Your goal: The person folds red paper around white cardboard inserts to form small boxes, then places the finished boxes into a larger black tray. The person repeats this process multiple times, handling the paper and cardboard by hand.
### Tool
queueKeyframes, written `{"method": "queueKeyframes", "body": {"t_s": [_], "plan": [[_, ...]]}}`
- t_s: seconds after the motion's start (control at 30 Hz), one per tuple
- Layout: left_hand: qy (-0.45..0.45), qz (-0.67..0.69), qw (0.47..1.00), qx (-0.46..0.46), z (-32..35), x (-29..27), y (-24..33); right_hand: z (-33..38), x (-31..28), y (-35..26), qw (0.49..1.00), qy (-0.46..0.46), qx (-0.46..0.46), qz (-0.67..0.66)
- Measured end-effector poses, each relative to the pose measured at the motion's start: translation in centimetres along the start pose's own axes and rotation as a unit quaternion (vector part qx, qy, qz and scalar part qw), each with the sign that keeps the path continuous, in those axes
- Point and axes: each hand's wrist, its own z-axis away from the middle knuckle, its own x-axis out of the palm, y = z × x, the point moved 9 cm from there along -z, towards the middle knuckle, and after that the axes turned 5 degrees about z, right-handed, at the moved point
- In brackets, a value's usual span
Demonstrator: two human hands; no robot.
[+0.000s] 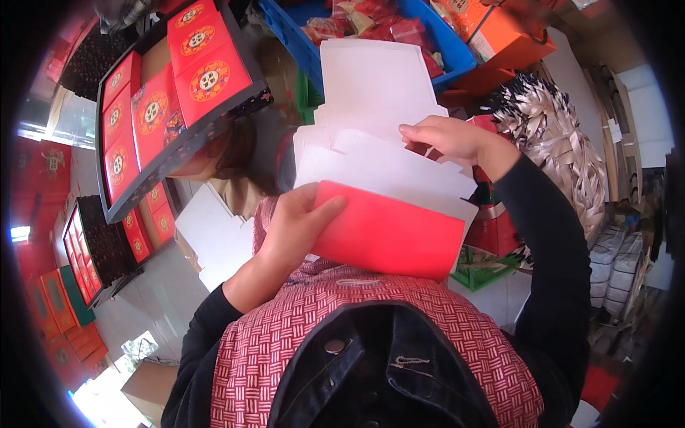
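A partly folded red carton (pixel 392 228) rests in front of my lap, its outer face red and its flaps white. My left hand (pixel 294 222) grips its left end, with the thumb lying on the red face. At the carton's far right side, the curled fingers of my right hand (pixel 457 143) close on a white flap; the fingertips are partly hidden. Beyond the carton lies a stack of flat white card blanks (pixel 378 75), reaching away from me under the carton's flaps.
Left stands a black tray (pixel 246 96) of red boxes with round emblems. A blue crate (pixel 300 36) of packets is at the back. Bundled ribbons (pixel 553 128) pile at the right, above a green basket (pixel 485 274). More white blanks (pixel 214 232) lie left of my lap.
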Motion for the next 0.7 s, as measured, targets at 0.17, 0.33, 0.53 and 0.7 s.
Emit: {"method": "queueKeyframes", "body": {"t_s": [0.17,0.33,0.53,0.7], "plan": [[-0.017,-0.072,0.997,-0.01,0.7,0.9,0.8,3.6,3.8,-4.2,0.99,0.039,-0.137,-0.014],[-0.049,-0.045,0.998,0.011,1.6,1.1,0.7,5.0,5.3,-6.0,0.993,0.053,-0.105,0.025],[-0.043,-0.026,0.998,0.026,2.7,0.6,0.9,4.7,6.0,-6.9,0.985,0.079,-0.152,0.001],[-0.05,0.016,0.997,0.048,3.2,0.2,1.0,4.1,6.2,-7.1,0.992,0.063,-0.108,0.035]]}}
